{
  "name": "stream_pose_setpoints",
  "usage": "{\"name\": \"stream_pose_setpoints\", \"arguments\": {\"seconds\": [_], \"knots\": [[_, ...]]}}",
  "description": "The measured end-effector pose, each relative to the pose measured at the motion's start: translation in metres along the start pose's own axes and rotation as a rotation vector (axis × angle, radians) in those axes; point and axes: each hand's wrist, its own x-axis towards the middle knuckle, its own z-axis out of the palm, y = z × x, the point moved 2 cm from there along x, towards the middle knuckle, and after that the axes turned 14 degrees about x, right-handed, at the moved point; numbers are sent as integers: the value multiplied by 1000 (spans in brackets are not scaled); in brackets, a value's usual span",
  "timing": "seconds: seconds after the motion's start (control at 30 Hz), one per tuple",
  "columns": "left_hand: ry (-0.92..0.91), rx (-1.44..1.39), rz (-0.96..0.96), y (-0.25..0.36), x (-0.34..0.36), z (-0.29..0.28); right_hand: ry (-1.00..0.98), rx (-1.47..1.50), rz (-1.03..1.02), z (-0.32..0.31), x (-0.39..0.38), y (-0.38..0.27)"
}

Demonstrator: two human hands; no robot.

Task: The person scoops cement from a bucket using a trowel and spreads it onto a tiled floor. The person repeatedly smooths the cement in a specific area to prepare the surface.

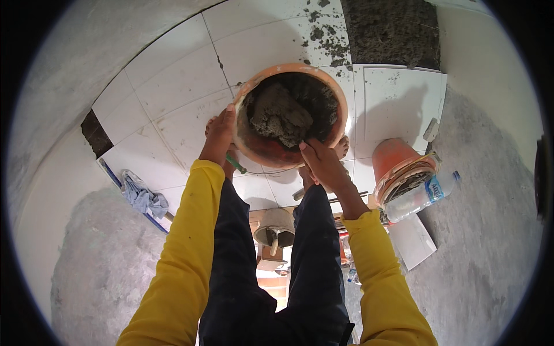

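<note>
An orange bucket (pixel 259 151) is held up in front of me, its round mouth facing me. Inside lies a lump of wet grey mortar (pixel 280 115), with more smeared on the far wall. My left hand (pixel 219 135) grips the bucket's left side, thumb up along the rim. At the near right of the rim, my right hand (pixel 324 164) is closed on the edge, thumb on top; its other fingers are partly hidden. Part of a green handle (pixel 235 163) shows just below the left hand.
White tiles (pixel 167 98) cover the floor, with mortar crumbs at the far side and a dark mortar bed (pixel 392 32) at far right. To the right are another orange bucket (pixel 395 158) and a plastic bottle (pixel 424 196). A grey bucket (pixel 274 222) stands between my legs; a cloth (pixel 141 193) lies left.
</note>
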Motion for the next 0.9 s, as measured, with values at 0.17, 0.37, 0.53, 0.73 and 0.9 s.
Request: {"name": "stream_pose_setpoints", "arguments": {"seconds": [0.17,0.37,0.53,0.73,0.9], "knots": [[-45,-2,44,-15,17,-22,-45,73,49,-22,-23,-23],[-56,-39,-136,13,9,-19,-44,357,124,-82,-55,-48],[7,113,-146,14,5,-19,263,359,54,-181,-42,-73],[24,118,-114,4,11,-26,712,-95,-258,-331,42,-91],[18,121,-65,19,20,-17,1122,-584,-243,-393,126,-89]]}}
